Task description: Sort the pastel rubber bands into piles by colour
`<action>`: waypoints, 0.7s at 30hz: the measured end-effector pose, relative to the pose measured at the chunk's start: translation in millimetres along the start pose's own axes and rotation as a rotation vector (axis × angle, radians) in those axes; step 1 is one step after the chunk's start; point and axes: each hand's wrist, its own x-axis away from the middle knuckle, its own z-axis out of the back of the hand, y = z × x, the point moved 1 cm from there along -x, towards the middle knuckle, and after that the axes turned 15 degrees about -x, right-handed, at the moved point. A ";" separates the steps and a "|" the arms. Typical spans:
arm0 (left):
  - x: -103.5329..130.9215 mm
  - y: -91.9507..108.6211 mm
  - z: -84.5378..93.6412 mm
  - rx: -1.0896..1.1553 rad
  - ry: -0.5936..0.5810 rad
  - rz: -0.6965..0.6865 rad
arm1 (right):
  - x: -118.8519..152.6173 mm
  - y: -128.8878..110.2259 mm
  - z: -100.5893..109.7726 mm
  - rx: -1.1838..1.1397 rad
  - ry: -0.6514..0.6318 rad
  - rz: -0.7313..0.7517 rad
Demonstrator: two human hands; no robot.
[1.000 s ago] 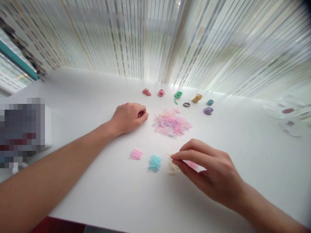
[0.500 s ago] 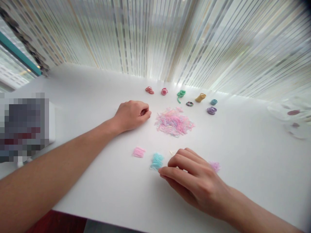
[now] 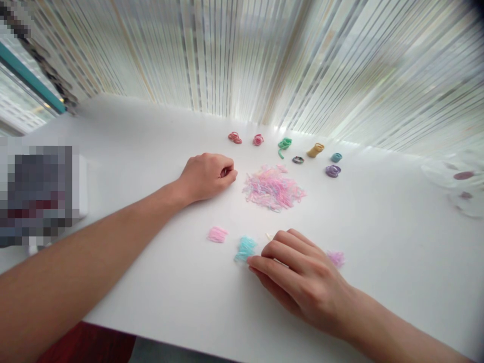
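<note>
My left hand (image 3: 208,176) rests on the white table with fingers curled into a loose fist; nothing shows in the gap by the thumb. Just right of it lies a loose heap of pink and pale blue small rubber bands (image 3: 274,189). My right hand (image 3: 302,272) has thumb and index finger pinched together at the lower edge of a small pile of turquoise rubber bands (image 3: 246,247). Whatever lies between those fingertips is too small to see. Left of that pile are pink bands (image 3: 217,234). Purple bands (image 3: 336,258) and a few cream bands (image 3: 269,236) are partly covered by this hand.
Along the back of the table (image 3: 151,282) stand coiled bands in red (image 3: 235,137), rose (image 3: 257,140), green (image 3: 285,145), yellow (image 3: 315,150), blue (image 3: 336,157) and purple (image 3: 333,171), plus a dark multicoloured ring (image 3: 298,160). A strip curtain (image 3: 212,55) hangs behind. At left is a blurred-out object (image 3: 40,194).
The view has shifted slightly. My right fingertips stay at the turquoise pile, with the pinch almost unchanged. My left hand keeps its place beside the heap.
</note>
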 end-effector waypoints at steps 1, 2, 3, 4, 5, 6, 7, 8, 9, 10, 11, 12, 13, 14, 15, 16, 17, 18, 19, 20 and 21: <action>-0.1 0.0 0.1 0.000 -0.001 0.001 | 0.0 -0.2 0.2 0.000 0.000 -0.002; -0.2 -0.1 0.1 0.000 -0.002 0.001 | 0.1 -0.3 0.3 -0.002 -0.002 -0.002; -0.3 -0.2 0.1 -0.001 -0.002 0.001 | 0.0 -0.5 0.5 -0.003 -0.001 0.000; -0.3 -0.2 0.1 -0.003 -0.001 0.001 | -0.1 -0.8 0.7 -0.001 0.002 0.005; -0.3 -0.3 0.2 -0.005 0.000 0.001 | -0.3 -1.0 1.0 0.004 0.007 0.010; -0.3 -0.3 0.2 -0.007 0.001 0.001 | -0.5 -1.3 1.1 0.009 0.008 0.013; -0.2 -0.3 0.4 -0.008 0.002 0.001 | -0.8 -1.5 1.4 0.014 0.007 0.014; -0.1 -0.2 0.5 -0.009 0.002 0.000 | -1.0 -1.7 1.6 0.018 0.004 0.013; 0.0 -0.2 0.6 -0.010 0.002 -0.001 | -1.2 -2.0 1.9 0.021 0.002 0.013; 0.1 -0.1 0.7 -0.009 0.002 -0.002 | -1.2 -2.2 2.4 0.023 0.000 0.012; 0.1 0.0 0.8 -0.009 0.002 -0.004 | -1.0 -2.3 3.1 0.023 0.001 0.012; 0.0 0.0 0.8 -0.011 0.004 -0.006 | -0.5 -2.2 4.1 0.025 0.008 0.013; 0.0 0.0 0.8 -0.012 0.006 -0.007 | 0.2 -1.8 5.5 0.026 0.020 0.011; -0.1 0.0 0.7 -0.014 0.008 -0.008 | 1.0 -1.1 7.3 0.027 0.037 0.010; -0.2 0.0 0.6 -0.014 0.008 -0.009 | 2.0 -0.1 9.7 0.031 0.061 0.006; -0.3 -0.1 0.5 -0.014 0.007 -0.008 | 3.0 1.2 12.5 0.038 0.086 0.004; -0.4 -0.2 0.5 -0.012 0.003 -0.007 | 4.0 2.8 15.9 0.047 0.110 0.003; -0.4 -0.3 0.5 -0.010 -0.001 -0.006 | 5.0 4.6 19.7 0.061 0.131 0.002; -0.4 -0.4 0.5 -0.009 -0.005 -0.004 | 6.0 6.6 24.1 0.078 0.149 0.001; -0.4 -0.5 0.7 -0.008 -0.008 -0.002 | 7.0 8.8 29.1 0.100 0.166 0.001; -0.4 -0.5 0.9 -0.008 -0.011 0.000 | 8.1 11.4 34.6 0.129 0.183 -0.003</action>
